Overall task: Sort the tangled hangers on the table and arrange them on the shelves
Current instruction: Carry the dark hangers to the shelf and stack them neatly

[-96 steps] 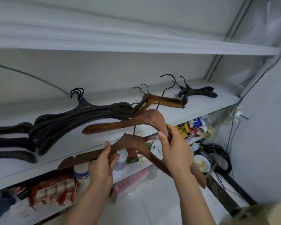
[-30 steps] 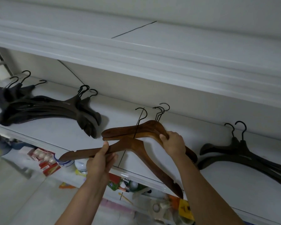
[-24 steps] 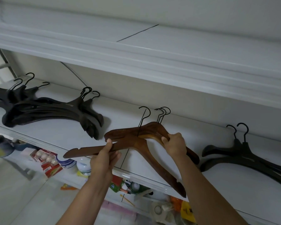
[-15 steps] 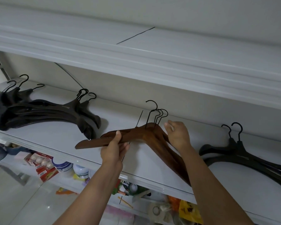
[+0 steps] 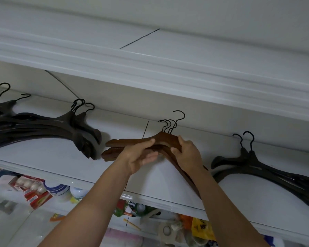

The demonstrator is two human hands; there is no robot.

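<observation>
- The brown hangers (image 5: pixel 132 140) lie in a stack at the middle of the shelf (image 5: pixel 52 163), necks toward the back wall. Their right arms slant down to the front edge.
- The left hand (image 5: pixel 141 157) pinches the stack's left arms, thumb on top and fingers beneath. The right hand (image 5: pixel 187 154) is curled round the right arms just beside the neck.
- Risk: the right arm tips sit very near the front edge. If the stack is let go unevenly, it could pivot and slide off onto the clutter below.
- Risk: the hooks (image 5: pixel 169 125) bunch together and one rises above the rest. A sideways nudge could lock them together again.
- Risk: the left arm tips lie just beside the black hangers (image 5: pixel 43 127) at the shelf's left end. A push that way would knock that pile askew.
- More black hangers (image 5: pixel 268 173) lie toward the right end, apart from the brown stack.
- Below the front edge, a red pack (image 5: pixel 32 189) holds pale round items, possibly eggs. Beside it stands a white jar (image 5: pixel 58 190), whose contents are hidden.
- Farther right lie a yellow packet (image 5: pixel 202 229) and a tape roll (image 5: pixel 165 229).
</observation>
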